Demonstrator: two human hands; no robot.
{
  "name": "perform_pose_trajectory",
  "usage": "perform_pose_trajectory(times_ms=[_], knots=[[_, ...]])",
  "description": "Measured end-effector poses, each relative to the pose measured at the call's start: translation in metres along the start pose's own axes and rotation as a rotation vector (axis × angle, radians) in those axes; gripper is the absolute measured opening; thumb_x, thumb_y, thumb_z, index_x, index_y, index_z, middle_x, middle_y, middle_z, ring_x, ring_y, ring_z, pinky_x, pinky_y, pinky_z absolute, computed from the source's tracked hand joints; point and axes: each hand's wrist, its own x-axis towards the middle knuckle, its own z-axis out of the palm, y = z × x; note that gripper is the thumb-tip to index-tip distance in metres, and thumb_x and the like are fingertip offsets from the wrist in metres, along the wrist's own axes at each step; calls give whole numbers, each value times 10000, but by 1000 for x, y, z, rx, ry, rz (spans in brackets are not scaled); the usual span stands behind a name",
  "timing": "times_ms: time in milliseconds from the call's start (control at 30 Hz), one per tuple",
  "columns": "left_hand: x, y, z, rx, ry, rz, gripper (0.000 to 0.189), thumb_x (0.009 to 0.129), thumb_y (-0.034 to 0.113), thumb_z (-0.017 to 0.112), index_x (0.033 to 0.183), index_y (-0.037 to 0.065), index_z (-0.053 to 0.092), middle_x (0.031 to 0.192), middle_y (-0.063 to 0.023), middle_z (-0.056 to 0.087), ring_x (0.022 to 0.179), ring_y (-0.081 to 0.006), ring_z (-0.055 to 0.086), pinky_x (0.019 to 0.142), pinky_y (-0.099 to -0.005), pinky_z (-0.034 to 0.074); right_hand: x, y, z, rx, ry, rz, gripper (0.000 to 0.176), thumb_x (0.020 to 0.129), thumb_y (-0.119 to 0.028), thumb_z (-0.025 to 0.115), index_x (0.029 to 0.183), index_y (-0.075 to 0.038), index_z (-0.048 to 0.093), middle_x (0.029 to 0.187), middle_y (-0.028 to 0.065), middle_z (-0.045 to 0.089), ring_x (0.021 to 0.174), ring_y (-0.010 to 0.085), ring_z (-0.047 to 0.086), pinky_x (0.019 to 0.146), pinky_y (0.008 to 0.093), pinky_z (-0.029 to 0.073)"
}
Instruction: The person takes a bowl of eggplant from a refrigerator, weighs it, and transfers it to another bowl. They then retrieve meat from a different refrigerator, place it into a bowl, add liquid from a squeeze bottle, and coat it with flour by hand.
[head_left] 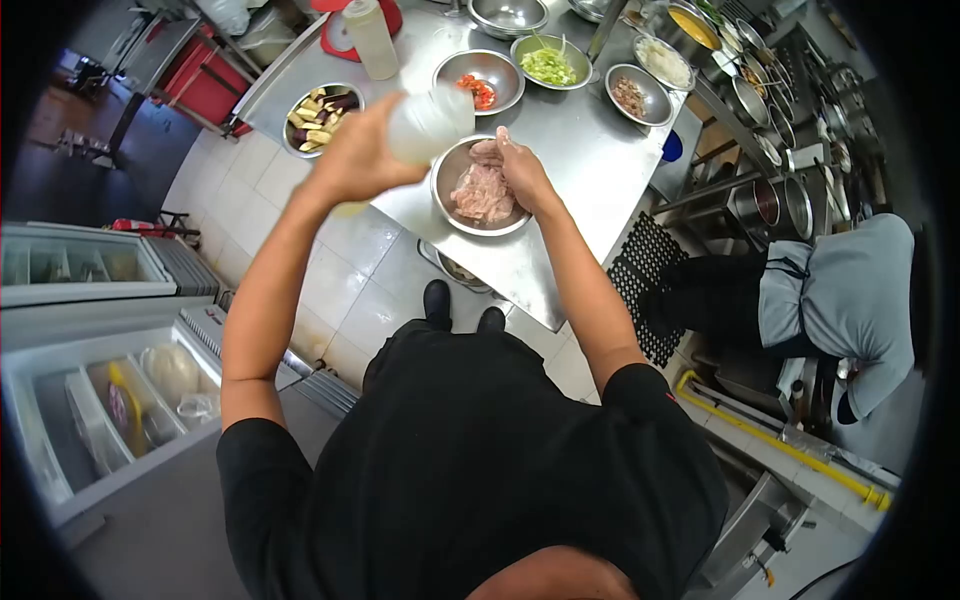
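Observation:
My left hand is wrapped around a translucent plastic bottle, tilted to the right beside the rim of a steel bowl; motion blurs it slightly. Pink minced meat lies in that bowl. My right hand reaches over the bowl's right side, its thumb raised apart from the fingers, which bend inward at the meat and look coated with it. Whether those fingers press on the meat is not clear. Just behind stands a bowl of chopped red pieces.
On the steel table are bowls of cut eggplant, sliced greens and brownish bits, plus another bottle. Open chilled drawers stand at left. A person in grey bends at the right. A pot sits below the table.

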Motion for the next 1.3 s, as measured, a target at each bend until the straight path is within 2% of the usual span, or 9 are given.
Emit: perform_pose_trajectory(times_ms=[67, 167, 267, 367, 567, 833, 1000, 1200, 1300], knots=[[-23, -5, 17, 94, -140, -77, 699, 555, 198, 739, 1172, -9, 483, 958, -204, 615, 886, -332, 609, 806, -371, 475, 7, 4, 0, 1, -63, 10, 588, 973, -419, 313, 969, 84, 617, 954, 174, 644, 899, 232, 604, 860, 323, 451], [-38, -18, 41, 299, -278, -109, 609, 565, 212, 708, 1106, 26, 499, 925, -213, 606, 867, -380, 586, 757, -420, 476, 10, 2, -2, -13, -99, -16, 585, 974, -417, 316, 969, 84, 618, 953, 178, 644, 893, 234, 604, 854, 328, 454], [-37, -17, 51, 400, -342, -155, 550, 573, 204, 700, 1060, 41, 504, 892, -200, 605, 836, -377, 589, 730, -433, 477, 14, 3, -3, -31, -122, -4, 580, 975, -417, 314, 971, 83, 608, 949, 172, 637, 896, 223, 596, 866, 324, 449], [-33, -9, 54, 485, -361, -158, 474, 577, 170, 683, 986, -2, 517, 862, -215, 609, 820, -356, 611, 717, -421, 495, 17, 7, -5, -53, -136, 0, 572, 977, -415, 311, 977, 77, 604, 956, 164, 632, 899, 213, 591, 879, 316, 444], [-25, 1, 57, 608, -412, -161, 399, 607, 109, 638, 974, -1, 526, 844, -206, 615, 800, -352, 620, 699, -419, 501, 18, 4, 1, -48, -103, 5, 539, 969, -410, 356, 947, 62, 616, 919, 135, 637, 865, 198, 593, 836, 310, 457], [-26, -5, 66, 605, -387, -133, 428, 610, 167, 670, 974, 21, 499, 833, -201, 597, 771, -377, 601, 678, -454, 485, 15, 1, 8, 41, -66, -93, 525, 946, -440, 404, 881, 33, 622, 850, 117, 653, 771, 191, 609, 763, 310, 475], [-31, 1, 65, 549, -324, -125, 475, 614, 201, 693, 1010, 27, 495, 864, -201, 598, 807, -375, 596, 704, -454, 480, 14, 1, 23, -36, 9, -174, 549, 947, -459, 383, 870, 27, 625, 815, 120, 654, 788, 192, 621, 757, 309, 472], [-35, -1, 61, 551, -361, -186, 504, 611, 208, 707, 1034, 34, 495, 877, -195, 598, 820, -373, 591, 717, -450, 474, 19, 13, 30, -142, 12, -242, 599, 950, -481, 347, 826, 25, 643, 772, 115, 650, 738, 181, 607, 738, 299, 467], [-40, -3, 62, 570, -355, -188, 509, 608, 201, 708, 1043, 41, 497, 872, -187, 598, 810, -377, 590, 711, -452, 474, 14, 8, 22, -126, -25, -160, 577, 967, -450, 319, 880, 29, 630, 849, 127, 653, 815, 205, 618, 770, 319, 468]])
